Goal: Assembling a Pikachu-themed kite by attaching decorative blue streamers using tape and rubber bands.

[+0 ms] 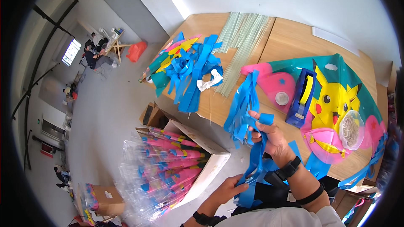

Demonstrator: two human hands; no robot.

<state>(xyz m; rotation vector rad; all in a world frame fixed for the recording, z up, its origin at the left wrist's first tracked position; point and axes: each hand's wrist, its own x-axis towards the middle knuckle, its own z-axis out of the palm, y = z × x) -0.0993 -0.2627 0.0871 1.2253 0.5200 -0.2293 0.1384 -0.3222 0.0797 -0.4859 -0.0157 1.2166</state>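
Observation:
My right hand (271, 138) is closed around a bunch of blue ribbon strips (243, 113) that hang over the table's front edge. Lower down, my left hand (227, 192) pinches a length of the same ribbon, which stretches between both hands and falls towards my lap. To the right of my right hand lies a kite (347, 69) of green, pink and yellow film with a cartoon character on it. Resting on the kite are a blue tape dispenser (301, 96) with a yellow roll, a clear bowl (352, 129) of small pieces and a small round container (282, 98).
More blue strips (193, 73) and folded film pile up at the table's left end. Thin pale rods (242, 38) lie behind. Below left, an open carton (206, 172) holds several wrapped pink kites (168, 159). Another carton (107, 200) stands farther left; people (94, 54) sit in the distance.

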